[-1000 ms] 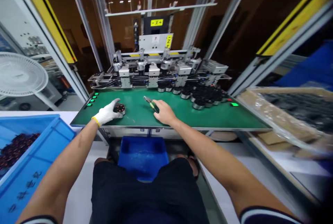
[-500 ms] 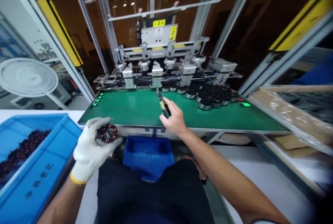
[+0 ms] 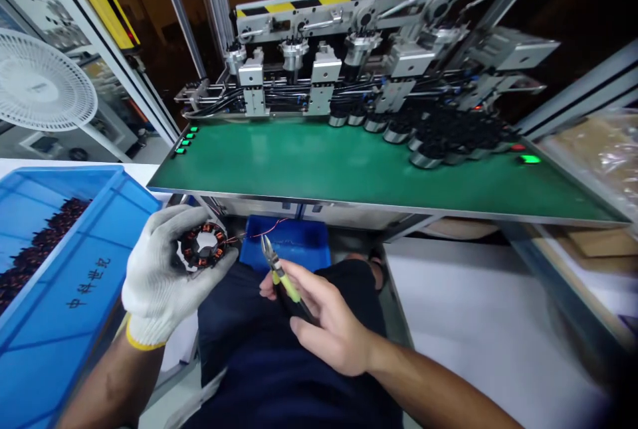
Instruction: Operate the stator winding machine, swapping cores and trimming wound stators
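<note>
Behind green worktop [image 3: 249, 163], seen in the head view: metal clamp machine [image 3: 326, 77], w/ dark capped pieces [image 3: 443, 130] bunched toward its R end. Off to the L: white fan [image 3: 40, 84] and blue crate [image 3: 107, 236], part-filled w/ dark wound parts [image 3: 44, 250]. Under the worktop, blue tub [image 3: 304, 256].

Gripped in gloved L hand [image 3: 159, 276], fingers curled round the rim, thumb below: wound ring [image 3: 203, 260] w/ copper coils, held in the air on the near side of the worktop's front edge. Trailing from its R side: thin copper leads [image 3: 255, 236], long and loose. Wrapped in bare R hand [image 3: 323, 316], fingers closed on the handles: cutting pliers [image 3: 282, 276], tips at the leads; touching or just short, hard to tell at this angle.

Progress, judged from the above: coils already wound, ring and pliers both in hand. Not done yet: leads apparently uncut, ring not set down. Prob. mid-step.
</note>
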Action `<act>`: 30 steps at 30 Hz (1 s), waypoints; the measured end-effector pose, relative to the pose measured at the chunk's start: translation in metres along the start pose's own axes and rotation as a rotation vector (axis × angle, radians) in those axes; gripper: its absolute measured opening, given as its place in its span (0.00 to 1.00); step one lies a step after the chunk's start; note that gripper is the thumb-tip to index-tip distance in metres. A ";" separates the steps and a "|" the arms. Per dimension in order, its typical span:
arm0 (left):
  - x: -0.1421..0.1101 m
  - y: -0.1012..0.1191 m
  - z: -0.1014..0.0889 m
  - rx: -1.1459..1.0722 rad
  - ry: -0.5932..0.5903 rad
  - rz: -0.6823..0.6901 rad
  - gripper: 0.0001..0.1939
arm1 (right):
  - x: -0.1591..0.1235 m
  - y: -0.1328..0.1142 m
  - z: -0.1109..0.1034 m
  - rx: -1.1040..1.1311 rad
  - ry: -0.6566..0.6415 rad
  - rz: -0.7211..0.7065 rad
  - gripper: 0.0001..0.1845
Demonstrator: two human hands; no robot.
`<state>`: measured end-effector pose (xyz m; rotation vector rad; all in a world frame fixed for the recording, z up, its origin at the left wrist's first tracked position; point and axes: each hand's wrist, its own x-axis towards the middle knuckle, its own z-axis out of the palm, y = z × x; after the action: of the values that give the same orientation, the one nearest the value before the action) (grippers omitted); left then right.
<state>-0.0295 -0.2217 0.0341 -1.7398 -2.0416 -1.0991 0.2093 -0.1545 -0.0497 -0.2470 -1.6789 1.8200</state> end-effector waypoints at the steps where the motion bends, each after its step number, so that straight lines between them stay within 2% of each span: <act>1: 0.000 0.000 0.000 0.010 0.001 0.012 0.27 | 0.001 0.000 0.000 0.004 -0.001 -0.001 0.42; 16: 0.000 -0.002 -0.001 0.104 -0.010 0.040 0.26 | 0.005 0.000 0.008 -0.003 0.027 -0.082 0.41; 18: 0.001 0.000 0.000 0.096 -0.025 0.050 0.25 | 0.007 -0.001 0.006 -0.045 0.042 -0.060 0.40; 21: -0.004 0.002 -0.005 0.079 -0.084 0.051 0.24 | 0.011 0.003 0.001 -0.104 0.042 0.050 0.37; 24: -0.022 0.002 -0.026 0.068 -0.127 -0.019 0.25 | 0.008 0.010 -0.009 -0.228 0.023 0.178 0.34; 26: -0.036 0.000 -0.052 0.018 -0.177 -0.142 0.26 | 0.006 0.014 -0.022 -0.395 0.001 0.206 0.33; 28: -0.042 -0.005 -0.087 -0.059 -0.208 -0.321 0.27 | 0.009 0.013 -0.041 -0.592 -0.055 0.169 0.33; 30: -0.034 -0.015 -0.126 -0.048 -0.142 -0.492 0.32 | 0.024 0.006 -0.066 -0.789 -0.087 0.047 0.33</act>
<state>-0.0697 -0.3317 0.0934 -1.4019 -2.6420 -1.1845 0.2243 -0.0861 -0.0592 -0.5411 -2.4014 1.1199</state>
